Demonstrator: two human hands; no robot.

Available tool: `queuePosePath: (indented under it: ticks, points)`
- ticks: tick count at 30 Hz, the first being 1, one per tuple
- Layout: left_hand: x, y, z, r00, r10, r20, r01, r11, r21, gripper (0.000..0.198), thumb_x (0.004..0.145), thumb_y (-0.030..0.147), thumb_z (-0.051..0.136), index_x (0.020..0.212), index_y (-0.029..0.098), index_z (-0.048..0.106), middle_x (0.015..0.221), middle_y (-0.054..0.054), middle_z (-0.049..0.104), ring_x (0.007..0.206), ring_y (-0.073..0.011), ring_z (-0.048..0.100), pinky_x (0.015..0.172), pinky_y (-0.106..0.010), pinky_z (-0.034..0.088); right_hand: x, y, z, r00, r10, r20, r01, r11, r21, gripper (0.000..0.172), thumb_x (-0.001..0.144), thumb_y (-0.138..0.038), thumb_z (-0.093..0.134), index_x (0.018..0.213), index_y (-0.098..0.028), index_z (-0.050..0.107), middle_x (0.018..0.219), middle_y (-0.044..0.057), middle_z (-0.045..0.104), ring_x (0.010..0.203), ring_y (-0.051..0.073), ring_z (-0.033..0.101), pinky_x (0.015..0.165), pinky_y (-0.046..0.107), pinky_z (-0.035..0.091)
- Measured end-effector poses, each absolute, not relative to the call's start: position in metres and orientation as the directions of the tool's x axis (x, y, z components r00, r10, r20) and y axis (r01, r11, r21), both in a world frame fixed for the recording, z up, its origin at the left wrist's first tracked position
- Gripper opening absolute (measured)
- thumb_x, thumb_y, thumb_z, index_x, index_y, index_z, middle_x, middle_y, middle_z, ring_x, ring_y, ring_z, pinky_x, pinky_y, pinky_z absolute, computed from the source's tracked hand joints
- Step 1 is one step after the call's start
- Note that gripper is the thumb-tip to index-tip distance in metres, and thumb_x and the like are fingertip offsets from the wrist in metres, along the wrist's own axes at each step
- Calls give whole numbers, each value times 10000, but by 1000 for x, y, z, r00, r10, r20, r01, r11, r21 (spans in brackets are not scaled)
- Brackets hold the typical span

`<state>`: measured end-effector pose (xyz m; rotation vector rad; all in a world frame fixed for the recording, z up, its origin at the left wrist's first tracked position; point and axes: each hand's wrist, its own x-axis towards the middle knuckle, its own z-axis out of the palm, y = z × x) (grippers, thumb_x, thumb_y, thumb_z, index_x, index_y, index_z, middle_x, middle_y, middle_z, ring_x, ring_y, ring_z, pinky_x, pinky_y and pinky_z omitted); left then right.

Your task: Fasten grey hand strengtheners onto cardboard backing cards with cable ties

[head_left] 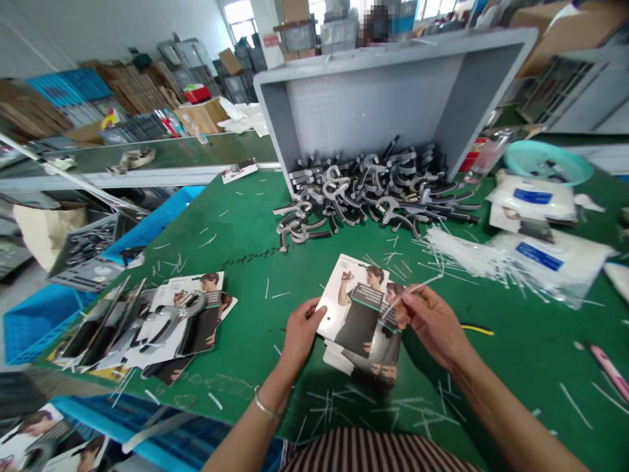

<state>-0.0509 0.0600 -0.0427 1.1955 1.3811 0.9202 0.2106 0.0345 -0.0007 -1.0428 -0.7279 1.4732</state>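
Observation:
My left hand grips the left edge of a printed backing card, thumb on its front. More cards lie beneath it on the green table. In my right hand, thumb and fingers pinch a white cable tie, with one end at the card's right side and the other pointing up right. Beyond the cards, a heap of grey and black hand grip strengtheners spills from a tipped grey crate. On the left, several cards with grip strengtheners mounted lie in an overlapping pile.
Loose cable ties spread beside plastic bags on the right. Cut tie pieces litter the green table. A turquoise bowl stands at the back right, and a pink-handled tool lies at the right edge. Blue crates stand below left.

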Motion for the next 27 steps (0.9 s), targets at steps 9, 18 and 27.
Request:
queuePosePath:
  ticks: [9, 18, 27]
  points:
    - [-69, 65, 3, 261, 948, -182, 24, 182, 983, 527, 757, 264, 723, 1261, 170, 601, 1248, -88, 676, 1105, -233, 633, 953, -341, 484, 233, 24, -7, 161, 961, -226, -425, -140, -894, 198, 819, -322, 740, 890, -222, 585, 765, -2, 689, 567, 101, 591, 540, 219, 495]
    - [-37, 46, 9, 439, 854, -280, 183, 220, 958, 357, 797, 338, 698, 1105, 158, 709, 1006, -72, 731, 812, -183, 647, 713, -261, 487, 195, 12, 33, 159, 984, 86, 0, 88, -996, 170, 899, -365, 645, 956, -255, 529, 841, 37, 718, 623, 180, 678, 609, 326, 559]
    - [-19, 59, 15, 313, 941, -132, 239, 56, 969, 303, 885, 371, 583, 1072, 165, 703, 910, -39, 718, 769, -168, 617, 666, -238, 452, 178, 20, 25, 27, 910, 413, 537, 336, -774, 110, 963, -298, 521, 1029, -271, 604, 1001, 77, 724, 887, 235, 702, 838, 386, 527]
